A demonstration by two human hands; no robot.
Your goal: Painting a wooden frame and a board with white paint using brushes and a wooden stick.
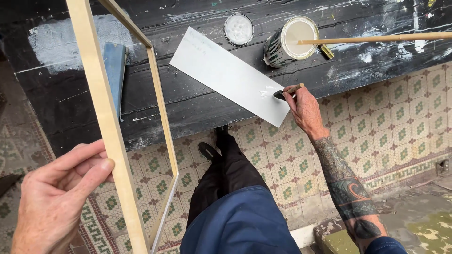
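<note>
Nearest the camera, the left hand (56, 197) grips a pale wooden frame (110, 127), its fingers wrapped round the near rail with the thumb pressed along its inner face; the frame stands tilted up off the floor, its far corner reaching over the black bench (188, 101). Judging by the bare wood on every rail in view, the frame has had no paint at all.

Further out, the right hand (305, 109) has its fingers closed on the handle of a small brush (288, 90), bristles touching the near end of a long white board (229, 75) that lies slantwise on the bench. Just beyond the fingertips a small wet smear of white shows on the board; this looks like wiping or loading the brush rather than coating.

Past the brush, above the fingers, stands an open tin of white paint (289, 41) with a long wooden stick (376, 38) laid across its rim, and its lid (238, 29) lies just to the left. A blue flat piece (114, 70) sits behind the frame's rail.
</note>
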